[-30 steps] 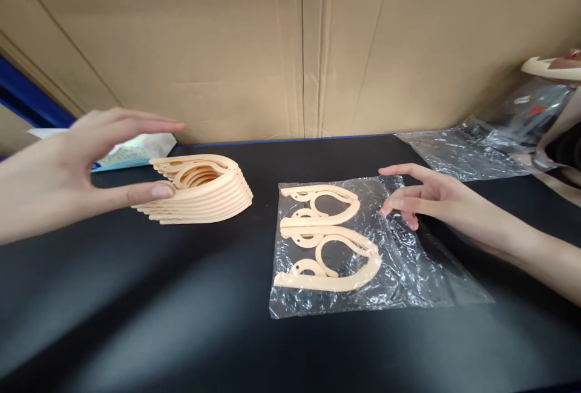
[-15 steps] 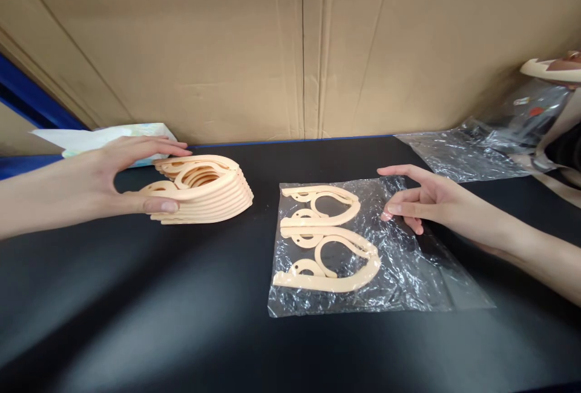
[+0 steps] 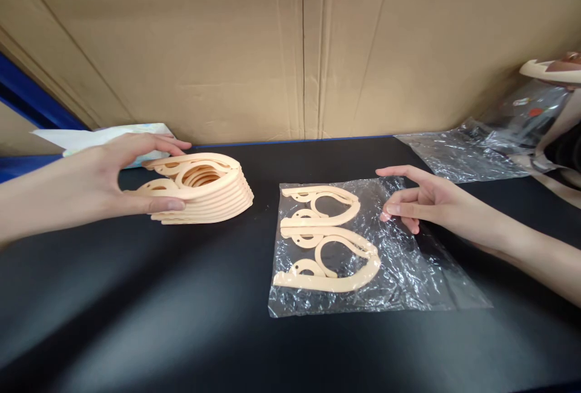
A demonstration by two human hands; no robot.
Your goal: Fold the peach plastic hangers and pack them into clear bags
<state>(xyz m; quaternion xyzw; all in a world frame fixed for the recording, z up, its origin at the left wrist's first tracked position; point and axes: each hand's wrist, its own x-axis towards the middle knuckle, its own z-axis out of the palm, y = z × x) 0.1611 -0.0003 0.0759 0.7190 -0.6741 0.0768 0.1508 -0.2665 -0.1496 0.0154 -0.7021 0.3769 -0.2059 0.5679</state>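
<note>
My left hand is closed at the left end of a stack of beige folding hangers. Its thumb lies along the near side and its fingers reach over the far side, gripping the top hanger. To the right, a clear plastic bag lies flat with two beige folding hangers showing side by side in it. My right hand is at the bag's upper right part, index finger stretched out, thumb and other fingers pinched together at the film. The exact contact is partly hidden.
A white and pale green soft pack lies behind my left hand. More clear plastic bags lie at the back right, beside a brown and cream object. Cardboard walls off the back of the black table.
The top hanger has shifted slightly left on the stack, its left end a little raised in my left hand. My right hand and the bag's right corner have moved slightly left.
</note>
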